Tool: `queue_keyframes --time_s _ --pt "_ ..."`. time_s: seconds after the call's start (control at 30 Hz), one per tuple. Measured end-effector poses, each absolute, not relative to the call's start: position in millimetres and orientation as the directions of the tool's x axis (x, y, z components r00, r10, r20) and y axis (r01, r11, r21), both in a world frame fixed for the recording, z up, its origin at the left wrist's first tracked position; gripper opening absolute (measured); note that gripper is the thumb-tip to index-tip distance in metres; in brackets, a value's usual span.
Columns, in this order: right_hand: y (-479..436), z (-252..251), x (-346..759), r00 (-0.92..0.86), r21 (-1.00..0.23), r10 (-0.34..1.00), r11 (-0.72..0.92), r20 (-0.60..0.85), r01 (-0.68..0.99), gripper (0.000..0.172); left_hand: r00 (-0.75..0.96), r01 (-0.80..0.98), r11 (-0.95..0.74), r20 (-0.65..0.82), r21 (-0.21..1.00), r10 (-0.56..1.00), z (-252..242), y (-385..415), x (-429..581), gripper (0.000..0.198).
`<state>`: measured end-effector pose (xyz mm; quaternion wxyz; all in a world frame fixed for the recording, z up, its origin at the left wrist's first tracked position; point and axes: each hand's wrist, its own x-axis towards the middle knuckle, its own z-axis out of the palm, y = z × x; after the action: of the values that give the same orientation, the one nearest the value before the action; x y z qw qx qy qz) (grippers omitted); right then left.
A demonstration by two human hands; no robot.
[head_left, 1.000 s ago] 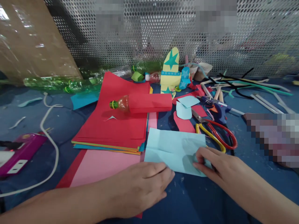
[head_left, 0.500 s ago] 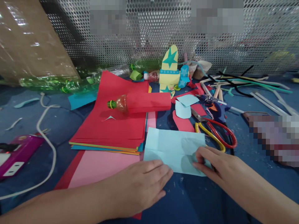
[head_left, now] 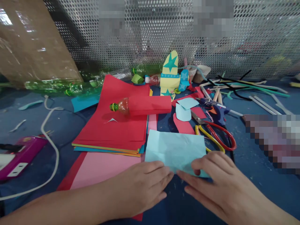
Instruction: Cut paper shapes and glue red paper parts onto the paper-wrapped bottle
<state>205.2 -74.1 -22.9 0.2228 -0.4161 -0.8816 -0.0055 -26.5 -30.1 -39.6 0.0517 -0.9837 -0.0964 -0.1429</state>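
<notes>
A light blue sheet of paper [head_left: 175, 145] lies on the blue table in front of me, faintly creased. My left hand [head_left: 148, 187] rests flat along its near left edge, fingers stretched out and touching the paper. On the near right edge is my right hand [head_left: 215, 181], its fingers apart, with one reaching along the edge towards my left fingertips. Just beyond the sheet lie scissors [head_left: 217, 137] with one red and one yellow handle. Beside them are cut light blue paper pieces [head_left: 183, 112] and red scraps [head_left: 184, 125].
A bottle wrapped in red paper [head_left: 150, 104] lies on a stack of coloured paper [head_left: 112, 131]. Behind stands a yellow paper rocket shape with stars [head_left: 170, 78]. A glue gun [head_left: 219, 112] and a phone [head_left: 269, 134] are at right, a purple power strip [head_left: 22, 156] at left.
My right hand has slid left and nearer along the paper's near edge, and its curled fingers have spread out. My left hand stays on the paper in nearly the same place.
</notes>
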Motion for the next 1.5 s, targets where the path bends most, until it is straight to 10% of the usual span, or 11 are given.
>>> queue_keyframes --time_s 1.5 --pt "-81 -19 233 -0.592 -0.18 0.787 0.616 0.174 0.767 0.024 0.946 0.238 -0.971 0.229 -0.017 0.227 -41 -32 -26 0.035"
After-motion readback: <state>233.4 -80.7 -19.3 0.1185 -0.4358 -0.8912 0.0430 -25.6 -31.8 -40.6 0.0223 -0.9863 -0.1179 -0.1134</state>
